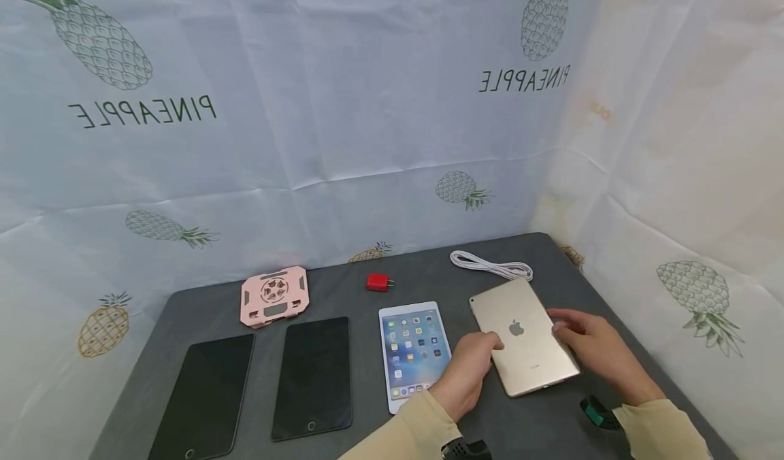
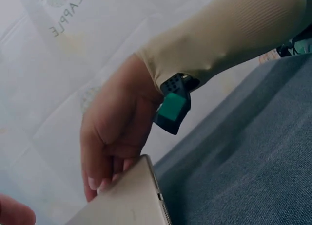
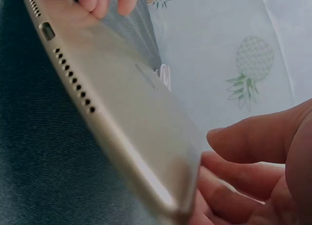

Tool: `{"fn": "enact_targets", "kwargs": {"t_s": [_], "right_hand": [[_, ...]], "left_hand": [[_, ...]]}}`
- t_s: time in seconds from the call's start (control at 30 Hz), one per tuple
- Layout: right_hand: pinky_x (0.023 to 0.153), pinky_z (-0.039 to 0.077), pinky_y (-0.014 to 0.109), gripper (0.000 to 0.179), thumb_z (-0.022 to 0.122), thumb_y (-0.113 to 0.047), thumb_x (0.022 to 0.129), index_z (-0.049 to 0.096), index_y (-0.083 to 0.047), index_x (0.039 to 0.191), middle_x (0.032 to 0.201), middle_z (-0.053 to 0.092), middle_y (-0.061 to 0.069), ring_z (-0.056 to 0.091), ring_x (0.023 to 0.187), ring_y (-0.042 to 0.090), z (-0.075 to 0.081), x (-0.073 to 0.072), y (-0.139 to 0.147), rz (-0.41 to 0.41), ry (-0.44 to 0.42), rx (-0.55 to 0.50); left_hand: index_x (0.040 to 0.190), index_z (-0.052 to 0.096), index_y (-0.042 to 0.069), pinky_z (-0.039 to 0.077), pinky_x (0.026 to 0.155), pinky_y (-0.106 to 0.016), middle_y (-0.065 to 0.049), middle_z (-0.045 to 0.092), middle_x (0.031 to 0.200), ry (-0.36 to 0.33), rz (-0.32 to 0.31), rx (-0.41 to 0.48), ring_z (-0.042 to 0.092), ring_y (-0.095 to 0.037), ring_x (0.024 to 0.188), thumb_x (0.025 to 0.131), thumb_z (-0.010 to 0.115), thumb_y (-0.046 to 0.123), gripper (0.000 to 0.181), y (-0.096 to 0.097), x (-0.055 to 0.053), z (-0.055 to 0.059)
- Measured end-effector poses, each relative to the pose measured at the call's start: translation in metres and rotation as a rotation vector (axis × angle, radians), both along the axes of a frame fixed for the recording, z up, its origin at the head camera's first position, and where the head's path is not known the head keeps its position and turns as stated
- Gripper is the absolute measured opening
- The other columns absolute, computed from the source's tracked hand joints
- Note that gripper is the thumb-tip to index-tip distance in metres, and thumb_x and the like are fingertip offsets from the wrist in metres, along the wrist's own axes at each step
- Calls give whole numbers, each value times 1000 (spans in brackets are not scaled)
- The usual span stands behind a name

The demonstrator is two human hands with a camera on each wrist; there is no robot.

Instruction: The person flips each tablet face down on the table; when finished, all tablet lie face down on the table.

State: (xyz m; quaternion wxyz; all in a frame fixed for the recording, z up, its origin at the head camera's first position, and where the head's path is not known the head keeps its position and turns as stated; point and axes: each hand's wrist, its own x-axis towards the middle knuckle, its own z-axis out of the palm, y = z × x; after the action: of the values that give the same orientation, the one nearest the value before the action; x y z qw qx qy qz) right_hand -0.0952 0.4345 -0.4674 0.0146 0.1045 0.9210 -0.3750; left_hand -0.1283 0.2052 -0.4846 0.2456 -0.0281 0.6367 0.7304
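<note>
A gold tablet lies back side up at the right of the table, its apple logo showing. My left hand grips its left edge, thumb over the back. At the opposite edge, my right hand holds it with fingers along and partly under the rim. In the right wrist view the right thumb stands just off the tablet's back, and the tablet's port edge faces the camera. The left wrist view shows the right hand at the tablet corner. A white tablet with a lit screen lies left of my left hand.
Two dark-screened tablets, a left one and a right one, lie at the left. Behind them is a pink cooling pad. A red charger plug and a coiled white cable lie near the back edge, before the pineapple-print curtain.
</note>
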Motion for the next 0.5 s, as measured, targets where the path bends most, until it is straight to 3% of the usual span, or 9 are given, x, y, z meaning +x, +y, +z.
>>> {"fn": "enact_targets", "kwargs": {"t_s": [0.17,0.37,0.5], "right_hand": [[96,60,57,45,56,-22,111,63,8,144,142,65,34,64,128,51,-7,-2,0,-29,-9,33],[89,63,45,50,53,-29,113,62,8,145,147,61,35,66,127,45,-12,-7,-4,-61,-78,-29],[93,63,51,51,53,-32,112,64,7,144,146,62,35,64,129,48,-14,-9,-9,-68,-94,-22]], "left_hand": [[124,63,-7,35,128,-61,-26,49,155,6,10,22,38,-43,152,84,63,11,44,-2,2,1],[129,60,-9,27,131,-63,-28,46,157,16,19,18,35,-45,153,83,63,11,50,-4,3,1],[140,55,-13,26,131,-64,-30,44,160,19,17,9,33,-48,155,83,63,12,62,-6,3,1]]}}
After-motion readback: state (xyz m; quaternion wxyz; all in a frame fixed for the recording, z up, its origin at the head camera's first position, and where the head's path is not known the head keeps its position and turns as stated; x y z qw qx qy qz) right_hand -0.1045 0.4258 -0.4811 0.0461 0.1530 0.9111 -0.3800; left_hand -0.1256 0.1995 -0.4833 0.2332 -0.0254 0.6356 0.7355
